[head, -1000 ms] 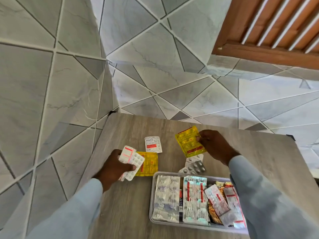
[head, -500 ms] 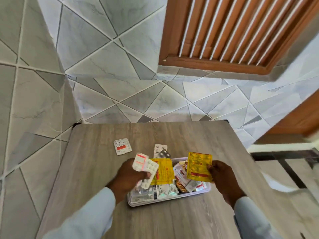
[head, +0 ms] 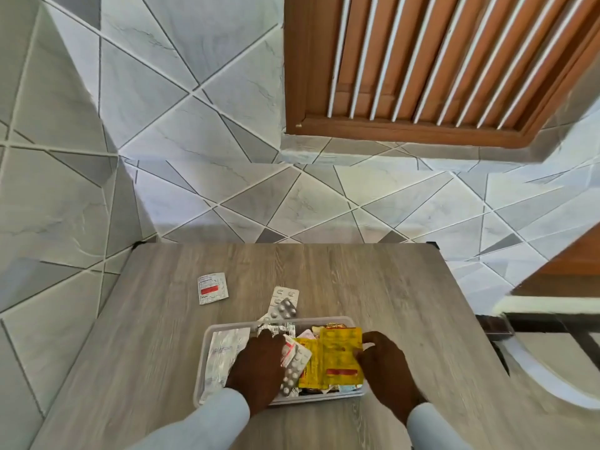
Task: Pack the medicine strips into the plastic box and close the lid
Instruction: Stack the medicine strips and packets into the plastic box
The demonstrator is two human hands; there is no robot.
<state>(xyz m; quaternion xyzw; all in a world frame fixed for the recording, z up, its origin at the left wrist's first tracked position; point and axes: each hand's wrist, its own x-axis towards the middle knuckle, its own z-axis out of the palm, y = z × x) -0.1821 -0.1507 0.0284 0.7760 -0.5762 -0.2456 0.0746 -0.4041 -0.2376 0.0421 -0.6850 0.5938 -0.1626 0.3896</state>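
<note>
Both my hands are down over the plastic box (head: 352, 320) on the wooden table (head: 373, 287), right in front of me. My left hand (head: 259, 368) is spread palm-down over the middle of the box, fingers curled around a white strip of round pills (head: 296, 365) with a pink-and-white strip (head: 290, 349) tucked against it, both angled down into the box. My right hand (head: 386, 368) has its thumb and fingertips pinched on the right edge of a yellow packet (head: 341, 355) with a red band near its bottom, lying flat over the box's right half. Beside it, partly underneath, a second yellow packet (head: 308, 365) sits between my hands. At the left end of the box there's a silvery foil strip (head: 224, 355) lying lengthwise, and more strips show along the far wall. Out on the table, two loose strips overlap just beyond the box's far rim, a silver blister strip (head: 283, 309) on top of a white strip (head: 285, 293). Further left, well apart, lies a small white sachet with a red label (head: 212, 288). No lid on the box.
</note>
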